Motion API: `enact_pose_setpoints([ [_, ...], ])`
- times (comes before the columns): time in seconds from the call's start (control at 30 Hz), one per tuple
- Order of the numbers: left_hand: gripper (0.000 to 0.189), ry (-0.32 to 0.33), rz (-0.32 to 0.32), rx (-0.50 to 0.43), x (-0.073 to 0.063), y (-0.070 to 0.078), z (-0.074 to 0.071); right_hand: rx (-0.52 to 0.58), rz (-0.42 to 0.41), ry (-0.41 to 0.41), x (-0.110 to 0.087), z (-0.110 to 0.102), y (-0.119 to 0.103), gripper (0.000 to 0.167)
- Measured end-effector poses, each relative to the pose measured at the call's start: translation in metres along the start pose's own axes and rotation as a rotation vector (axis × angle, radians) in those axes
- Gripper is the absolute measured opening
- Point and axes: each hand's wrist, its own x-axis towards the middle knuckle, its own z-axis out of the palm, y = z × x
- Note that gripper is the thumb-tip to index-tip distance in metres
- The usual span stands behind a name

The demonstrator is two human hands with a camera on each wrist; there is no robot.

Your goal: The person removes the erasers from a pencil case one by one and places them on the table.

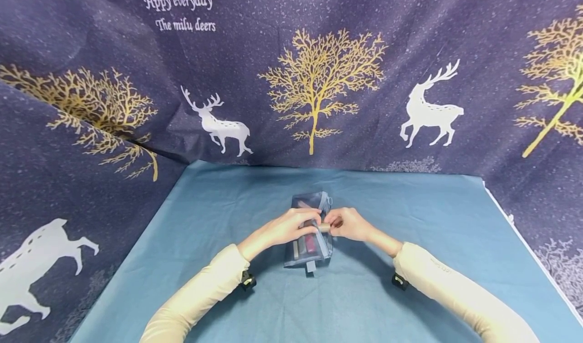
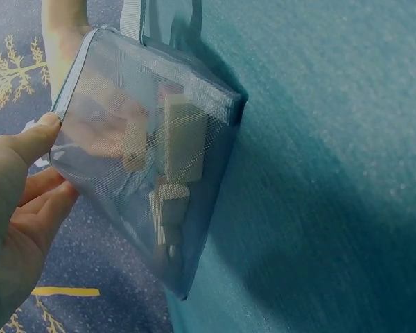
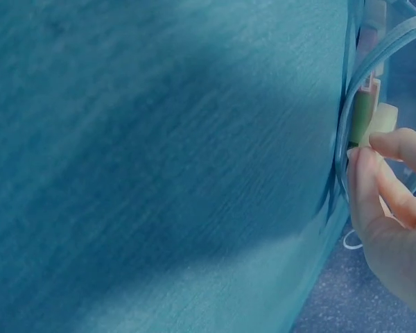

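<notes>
A blue-grey mesh zip pouch (image 1: 291,256) lies on the table with its zip side parted, facing right. My left hand (image 1: 291,225) pinches the rim of the opening between thumb and fingers, as the left wrist view also shows. At the mouth, my right hand (image 1: 349,225) pinches a small tan block-like piece (image 1: 324,227), its far end inside the pouch; its exact kind is unclear. Through the mesh I see a pale rectangular block (image 2: 185,139) and a grey piece (image 2: 173,208). A green item (image 3: 361,116) and a pink one (image 1: 310,243) also lie inside.
A blue cloth (image 1: 364,302) covers the table. Behind it hangs a dark curtain (image 1: 255,70) printed with deer and trees. A ring-shaped zip pull (image 1: 330,200) is at the pouch's far end, a pale tab (image 1: 311,266) at its near end.
</notes>
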Motion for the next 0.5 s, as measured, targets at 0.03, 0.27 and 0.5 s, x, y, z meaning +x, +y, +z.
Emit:
enact_pose_setpoints([
  [0.03,0.018,0.001,0.0,0.002,0.0,0.0,0.0,-0.002,0.003,0.001,0.0,0.0,0.0,0.019],
  [0.27,0.017,0.02,0.011,0.017,-0.001,-0.001,0.001,-0.006,0.015,0.001,-0.002,-0.006,-0.001,0.02],
  [0.5,0.017,0.016,0.014,0.021,0.001,0.0,0.0,-0.011,0.046,-0.007,-0.004,-0.012,0.002,0.018],
])
